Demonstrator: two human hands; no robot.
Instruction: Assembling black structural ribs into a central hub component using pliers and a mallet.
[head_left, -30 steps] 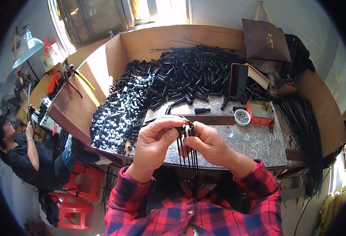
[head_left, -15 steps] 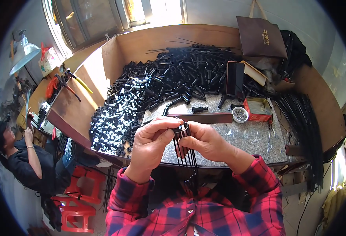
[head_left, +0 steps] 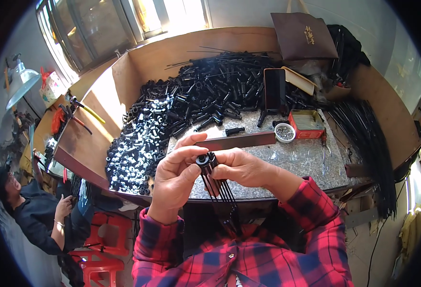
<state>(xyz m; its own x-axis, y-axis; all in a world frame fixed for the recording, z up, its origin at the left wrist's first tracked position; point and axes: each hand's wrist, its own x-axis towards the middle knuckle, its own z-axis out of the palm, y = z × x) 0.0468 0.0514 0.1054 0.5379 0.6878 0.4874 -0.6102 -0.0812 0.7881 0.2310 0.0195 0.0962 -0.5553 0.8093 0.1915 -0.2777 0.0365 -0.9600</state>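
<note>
The ring-ended cylindrical part (head_left: 203, 157) is black, as are the thin straight rods (head_left: 225, 192). The long-sleeved fabric shirt (head_left: 263, 262) shows red-and-navy plaid. The flat stone-topped table (head_left: 299, 161) is speckled grey, the small round cup (head_left: 285, 141) white, the low rectangular box (head_left: 307, 134) red, the flat bag (head_left: 303, 36) dark brown.

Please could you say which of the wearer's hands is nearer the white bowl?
The right hand; the left hand is farther from the bowl, nearer the pale parts.
</note>
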